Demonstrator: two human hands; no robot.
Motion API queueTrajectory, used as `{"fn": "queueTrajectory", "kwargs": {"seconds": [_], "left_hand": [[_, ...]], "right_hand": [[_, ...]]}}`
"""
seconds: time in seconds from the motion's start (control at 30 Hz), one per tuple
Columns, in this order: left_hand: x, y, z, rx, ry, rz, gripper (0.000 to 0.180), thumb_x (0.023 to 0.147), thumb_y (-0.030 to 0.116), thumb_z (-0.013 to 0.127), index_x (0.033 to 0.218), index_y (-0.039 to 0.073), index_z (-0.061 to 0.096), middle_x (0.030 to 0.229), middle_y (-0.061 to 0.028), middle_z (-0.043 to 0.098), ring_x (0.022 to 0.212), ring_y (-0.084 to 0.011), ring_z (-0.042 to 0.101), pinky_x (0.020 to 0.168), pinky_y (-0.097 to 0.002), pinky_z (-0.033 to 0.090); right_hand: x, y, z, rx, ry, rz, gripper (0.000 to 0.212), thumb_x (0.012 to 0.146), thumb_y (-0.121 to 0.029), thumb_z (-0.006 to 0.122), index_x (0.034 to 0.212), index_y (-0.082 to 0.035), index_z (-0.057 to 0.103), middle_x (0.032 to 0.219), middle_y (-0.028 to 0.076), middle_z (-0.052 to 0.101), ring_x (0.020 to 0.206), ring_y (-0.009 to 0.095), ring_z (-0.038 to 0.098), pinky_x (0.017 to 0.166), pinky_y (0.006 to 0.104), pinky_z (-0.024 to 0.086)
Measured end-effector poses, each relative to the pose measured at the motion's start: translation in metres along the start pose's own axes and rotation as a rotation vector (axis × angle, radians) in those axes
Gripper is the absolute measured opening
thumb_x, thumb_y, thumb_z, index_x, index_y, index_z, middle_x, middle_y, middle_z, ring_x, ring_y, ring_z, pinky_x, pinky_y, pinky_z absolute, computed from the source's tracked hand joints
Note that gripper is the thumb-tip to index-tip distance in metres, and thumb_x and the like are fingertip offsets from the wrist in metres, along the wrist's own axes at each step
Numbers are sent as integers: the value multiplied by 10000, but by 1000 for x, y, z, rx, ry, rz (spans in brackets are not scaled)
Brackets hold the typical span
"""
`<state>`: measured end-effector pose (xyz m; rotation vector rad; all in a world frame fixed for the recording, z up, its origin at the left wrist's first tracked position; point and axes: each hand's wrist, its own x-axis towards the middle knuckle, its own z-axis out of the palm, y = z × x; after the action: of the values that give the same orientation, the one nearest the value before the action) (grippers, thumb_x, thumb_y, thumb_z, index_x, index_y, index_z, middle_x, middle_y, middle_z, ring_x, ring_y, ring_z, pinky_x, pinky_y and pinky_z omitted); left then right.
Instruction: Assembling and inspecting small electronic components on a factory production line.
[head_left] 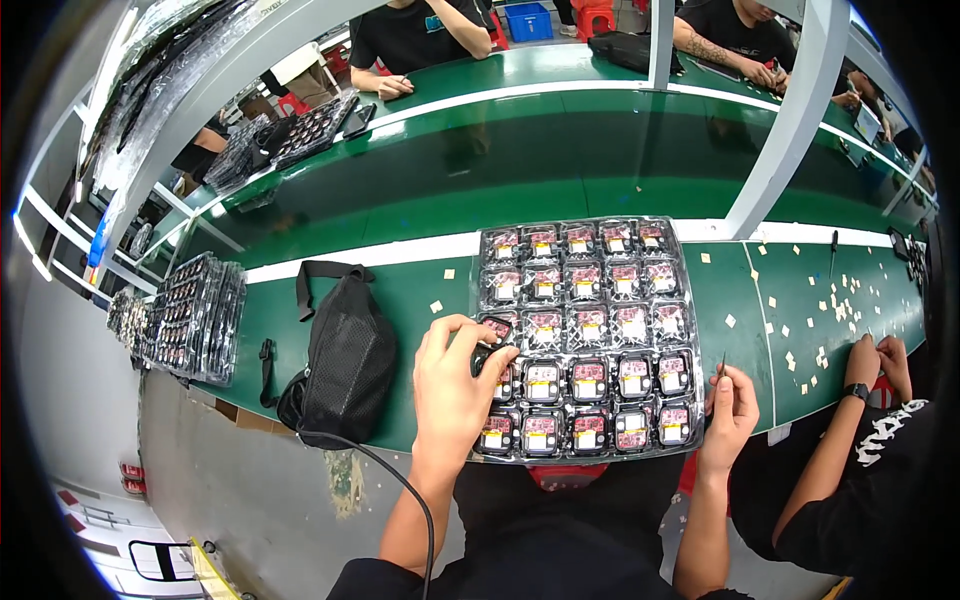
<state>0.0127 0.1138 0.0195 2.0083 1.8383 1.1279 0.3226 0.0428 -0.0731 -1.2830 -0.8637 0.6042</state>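
A clear plastic tray (684,300) lies on the green bench, its pockets holding several small square black modules with red circuit boards and white-and-yellow labels, such as this black module (589,380). My left hand (452,375) is over the tray's left edge, thumb and fingers closed on a small black-cased circuit module (496,327) tilted above a middle-row pocket. At the tray's right edge, my right hand (733,412) pinches a thin, dark pointed tool (723,364), held upright; its exact kind is too small to tell.
Left of the tray lies a black mesh bag (350,350) with straps. Stacked filled trays (195,320) stand farther left. Small pale squares (790,358) are scattered on the right, near a co-worker's hands (880,362). A white post (790,120) rises behind the tray; other people sit across the bench.
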Motion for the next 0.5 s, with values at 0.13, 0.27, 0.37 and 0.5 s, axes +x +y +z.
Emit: {"fn": "queueTrajectory", "kwargs": {"seconds": [0.13, 0.27, 0.37, 0.5], "left_hand": [[-2, 4, -7, 114, -87, 53, 285, 819, 182, 832, 1060, 44, 768, 1039, -114, 632, 1012, -311, 626, 882, -408, 506], [-7, 6, -6, 203, -117, 115, 315, 860, 204, 794, 1114, 23, 756, 1173, -143, 631, 1149, -351, 588, 975, -433, 474], [-7, 7, -8, 305, -111, 239, 323, 874, 197, 778, 1143, 22, 744, 1265, -161, 629, 1233, -361, 568, 1019, -434, 466], [-10, 0, -3, 177, -127, 169, 312, 895, 161, 750, 1172, 16, 737, 1303, -186, 645, 1173, -376, 618, 993, -430, 499]], "right_hand": [[2, 0, 0, -1, -27, 15, 179, 1037, -115, 599, 1131, 24, 664, 914, 20, 625, 671, 39, 495, 588, 200, 404], [2, -1, 0, -47, -43, 28, 180, 1032, -109, 604, 1127, 32, 663, 926, 11, 613, 682, 33, 489, 593, 195, 395], [1, -1, 1, -82, -43, -16, 201, 1047, -147, 592, 1127, 22, 664, 933, -17, 615, 672, -1, 425, 579, 177, 318], [1, -6, 2, -81, -65, -11, 188, 1047, -129, 583, 1106, 34, 655, 978, -11, 601, 743, 20, 462, 648, 190, 366]]}}
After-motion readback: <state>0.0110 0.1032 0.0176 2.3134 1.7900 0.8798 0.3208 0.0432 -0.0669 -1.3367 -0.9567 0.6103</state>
